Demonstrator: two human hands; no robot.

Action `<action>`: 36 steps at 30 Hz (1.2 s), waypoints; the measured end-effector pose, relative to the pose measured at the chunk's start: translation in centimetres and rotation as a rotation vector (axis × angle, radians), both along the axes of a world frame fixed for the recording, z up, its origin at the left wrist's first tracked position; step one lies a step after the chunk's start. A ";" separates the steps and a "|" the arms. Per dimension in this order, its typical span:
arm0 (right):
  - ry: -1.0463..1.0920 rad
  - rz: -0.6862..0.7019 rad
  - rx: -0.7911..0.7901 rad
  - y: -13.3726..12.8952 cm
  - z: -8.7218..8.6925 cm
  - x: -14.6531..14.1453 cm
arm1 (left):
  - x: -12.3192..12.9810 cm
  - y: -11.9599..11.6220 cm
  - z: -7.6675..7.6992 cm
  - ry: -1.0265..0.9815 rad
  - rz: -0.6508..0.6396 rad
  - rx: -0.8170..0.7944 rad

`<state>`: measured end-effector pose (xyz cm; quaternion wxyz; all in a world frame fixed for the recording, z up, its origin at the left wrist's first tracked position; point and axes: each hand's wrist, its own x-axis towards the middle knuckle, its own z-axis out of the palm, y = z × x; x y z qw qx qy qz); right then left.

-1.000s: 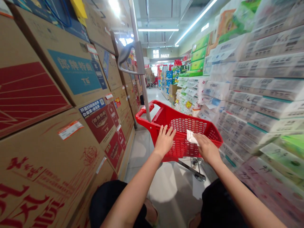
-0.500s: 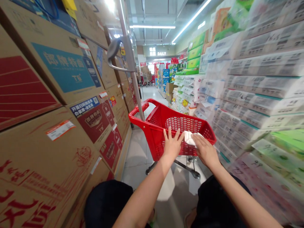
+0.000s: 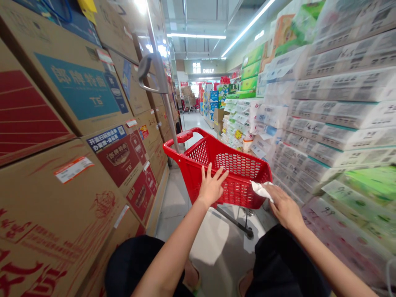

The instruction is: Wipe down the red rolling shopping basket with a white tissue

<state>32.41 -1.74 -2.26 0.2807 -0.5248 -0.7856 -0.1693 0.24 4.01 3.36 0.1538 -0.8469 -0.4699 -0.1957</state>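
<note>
- A person crouched in a narrow shop aisle steadies a red basket trolley point(image 3: 216, 165), left hand point(image 3: 211, 187) spread flat and open against its near wall, fingers gripping nothing.
- The right hand point(image 3: 284, 206) presses a white cloth point(image 3: 261, 190) against the trolley's near right corner, fingers closed loosely over the cloth.
- The trolley stands on wheels on the smooth floor point(image 3: 185, 194); a hard push with the cloth could likely roll it away, since an open palm only props it.
- Its tall handle pole point(image 3: 163, 95) leans close to the stacked cardboard boxes point(image 3: 77, 123) on the left, and a rolling trolley might knock it against them.
- Wrapped tissue packs point(image 3: 340, 123) crowd the right side just beside the wiping arm; a wide swipe could brush the lower packs loose.
</note>
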 end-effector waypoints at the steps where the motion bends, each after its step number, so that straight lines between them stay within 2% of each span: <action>1: 0.005 0.019 0.003 -0.5 -0.1 -1.1 | 0.4 -0.2 -0.2 -0.025 0.019 -0.003; 5: -0.026 0.184 -0.018 -2.0 0.0 -4.7 | 2.5 -1.2 -1.6 -0.086 -0.007 -0.022; 7: -0.066 0.272 -0.042 -1.8 0.2 -5.1 | 2.7 -1.5 -2.2 -0.109 -0.007 -0.026; 9: -0.087 0.305 -0.058 -0.7 0.3 -4.6 | 1.7 -1.4 -2.5 -0.104 -0.006 -0.038; 14: -0.051 0.234 -0.073 4.4 0.3 -2.2 | -2.0 -0.3 -2.3 -0.059 -0.050 -0.091; 17: -0.034 0.196 -0.071 7.2 0.6 -2.4 | -2.5 0.1 -2.2 -0.062 -0.050 -0.094; 20: -0.031 0.179 -0.064 8.4 0.9 -3.0 | -2.3 0.2 -2.1 -0.057 -0.009 -0.088; 24: -0.018 0.190 -0.040 7.9 0.3 -3.2 | -2.4 0.1 -1.8 -0.022 0.010 -0.061; 29: 0.046 0.187 -0.019 5.6 -0.9 -3.8 | -3.2 0.2 -1.6 0.022 -0.030 -0.048; 36: 0.044 0.230 -0.003 2.1 -0.8 -7.5 | -3.7 1.8 -0.9 0.024 0.032 -0.135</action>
